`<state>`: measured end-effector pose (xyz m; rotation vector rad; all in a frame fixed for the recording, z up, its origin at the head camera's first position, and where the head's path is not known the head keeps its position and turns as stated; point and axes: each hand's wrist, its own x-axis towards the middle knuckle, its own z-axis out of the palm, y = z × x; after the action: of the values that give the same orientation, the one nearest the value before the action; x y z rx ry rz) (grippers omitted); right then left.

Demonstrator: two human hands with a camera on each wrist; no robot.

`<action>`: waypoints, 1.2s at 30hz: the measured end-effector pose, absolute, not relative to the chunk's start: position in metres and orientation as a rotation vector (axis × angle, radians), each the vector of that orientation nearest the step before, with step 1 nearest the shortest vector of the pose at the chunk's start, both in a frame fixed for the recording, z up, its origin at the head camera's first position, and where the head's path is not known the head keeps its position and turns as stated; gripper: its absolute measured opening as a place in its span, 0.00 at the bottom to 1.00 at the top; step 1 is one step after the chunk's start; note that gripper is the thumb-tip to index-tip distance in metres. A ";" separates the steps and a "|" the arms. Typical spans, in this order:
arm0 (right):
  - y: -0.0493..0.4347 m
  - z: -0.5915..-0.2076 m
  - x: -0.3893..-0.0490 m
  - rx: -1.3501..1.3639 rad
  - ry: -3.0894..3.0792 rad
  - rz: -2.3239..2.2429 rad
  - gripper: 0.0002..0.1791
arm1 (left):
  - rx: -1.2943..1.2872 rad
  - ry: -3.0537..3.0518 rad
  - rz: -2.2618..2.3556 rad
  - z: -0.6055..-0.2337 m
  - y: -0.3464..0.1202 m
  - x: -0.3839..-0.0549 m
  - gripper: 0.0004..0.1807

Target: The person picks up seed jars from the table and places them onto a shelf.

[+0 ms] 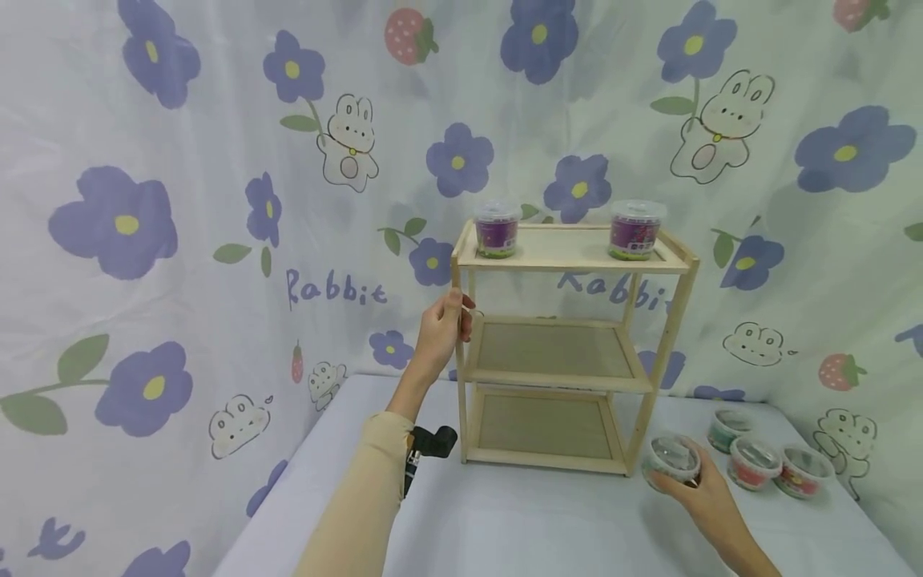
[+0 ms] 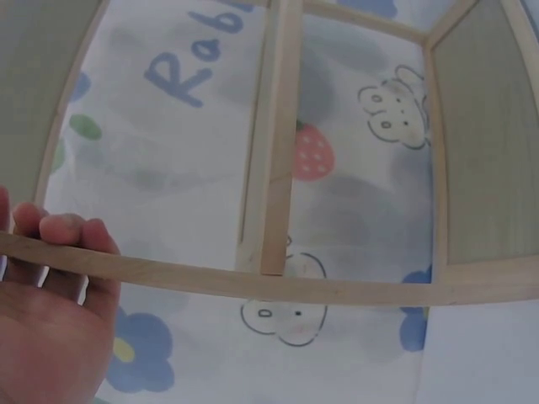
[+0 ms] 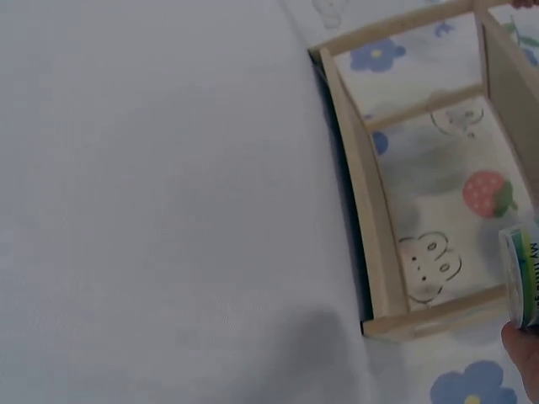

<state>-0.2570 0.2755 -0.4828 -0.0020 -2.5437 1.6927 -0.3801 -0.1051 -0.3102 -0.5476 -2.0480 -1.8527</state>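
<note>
A light wooden three-tier shelf (image 1: pixel 570 361) stands on the table, against the flowered cloth. My left hand (image 1: pixel 445 324) grips its front left post just under the top tier. In the left wrist view the fingers (image 2: pixel 63 229) curl over that post (image 2: pixel 278 286). My right hand (image 1: pixel 698 487) holds a small clear-lidded tub (image 1: pixel 671 458) on the table, by the shelf's front right foot. The right wrist view shows that tub's edge (image 3: pixel 524 282) with a green-printed label, a fingertip (image 3: pixel 524 358) below it and the shelf's base frame (image 3: pixel 370 210).
Two purple-labelled jars (image 1: pixel 497 230) (image 1: pixel 634 230) stand on the top tier. Three more small tubs (image 1: pixel 728 429) (image 1: pixel 753 462) (image 1: pixel 802 471) sit on the table to the right. The grey-white tablecloth (image 1: pixel 519 521) reaches the near edge; the backdrop cloth hangs close behind.
</note>
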 end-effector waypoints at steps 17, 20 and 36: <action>0.199 -0.427 -0.267 0.282 -2.468 1.621 0.45 | -0.535 -2.037 -1.860 -0.310 -0.108 -0.382 0.26; 0.190 -0.413 -0.272 0.340 -2.425 1.632 0.43 | -0.540 -2.041 -1.877 -0.308 -0.108 -0.381 0.25; 0.113 -0.360 -0.326 0.376 -2.349 1.647 0.45 | -0.557 -2.029 -1.934 -0.297 -0.106 -0.358 0.22</action>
<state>-0.3259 0.1127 -0.3601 0.3764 -2.3492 1.6470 -0.3577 -0.1059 -0.2972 -0.5567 -2.0286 -1.9344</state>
